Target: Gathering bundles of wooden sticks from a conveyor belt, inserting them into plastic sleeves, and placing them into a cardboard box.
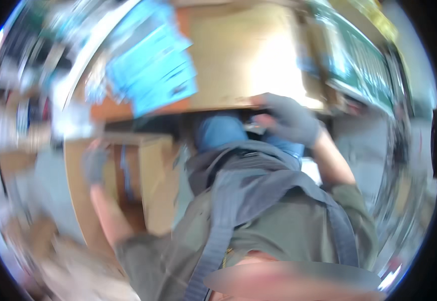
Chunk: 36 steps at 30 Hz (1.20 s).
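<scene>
Motion smears the whole picture. My left hand (95, 163), in a grey glove with bare fingertips, is at the far left wall of an open cardboard box (156, 185); its fingers seem closed over the edge. Inside the box shows a blurred blue strip (124, 168) against brown cardboard. My right hand (294, 120), gloved alike, is at the near edge of a tan work surface (228, 60), fingers curled inward; anything between them is too blurred to name. Light-blue printed sheets or packets (155, 67) lie on the left of that surface.
A green rack or crate (361, 55) stands at the far right, with a yellow bundle (379, 17) beyond it. Blurred goods and boxes (20, 118) crowd the left side. Brown cardboard or paper (63, 256) lies at the lower left. My knees (222, 131) are under the work surface's edge.
</scene>
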Each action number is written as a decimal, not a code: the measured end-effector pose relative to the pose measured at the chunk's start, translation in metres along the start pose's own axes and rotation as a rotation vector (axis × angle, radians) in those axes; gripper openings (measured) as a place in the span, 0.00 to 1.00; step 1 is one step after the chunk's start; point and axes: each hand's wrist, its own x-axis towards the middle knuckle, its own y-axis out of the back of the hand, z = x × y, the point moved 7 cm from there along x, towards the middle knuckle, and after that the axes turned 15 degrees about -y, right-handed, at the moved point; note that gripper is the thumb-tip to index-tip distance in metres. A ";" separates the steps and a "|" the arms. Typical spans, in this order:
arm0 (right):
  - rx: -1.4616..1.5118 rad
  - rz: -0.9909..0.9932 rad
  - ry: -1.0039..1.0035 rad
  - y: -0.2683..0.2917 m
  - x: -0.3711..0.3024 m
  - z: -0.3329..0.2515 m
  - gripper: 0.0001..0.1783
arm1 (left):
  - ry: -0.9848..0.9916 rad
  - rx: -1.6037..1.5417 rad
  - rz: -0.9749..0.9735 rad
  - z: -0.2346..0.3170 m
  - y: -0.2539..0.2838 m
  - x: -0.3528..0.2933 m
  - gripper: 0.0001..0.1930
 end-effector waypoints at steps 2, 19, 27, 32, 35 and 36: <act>-0.071 0.009 0.097 -0.009 0.002 0.003 0.17 | -0.214 0.608 0.171 0.025 0.069 0.004 0.17; -0.419 1.062 -0.711 0.217 -0.108 0.255 0.29 | -0.859 0.533 -0.299 0.184 -0.488 0.154 0.26; -0.559 0.637 -0.766 0.195 -0.035 0.246 0.10 | -0.954 0.680 -0.156 0.173 -0.500 0.127 0.26; -0.447 0.627 -0.758 0.190 -0.038 0.214 0.12 | -0.939 0.642 -0.142 0.167 -0.499 0.131 0.24; -0.310 0.644 -0.559 0.172 -0.033 0.191 0.13 | -0.934 0.646 -0.124 0.170 -0.499 0.130 0.23; -0.179 0.686 -0.521 0.168 -0.026 0.182 0.13 | -0.941 0.634 -0.124 0.171 -0.498 0.129 0.23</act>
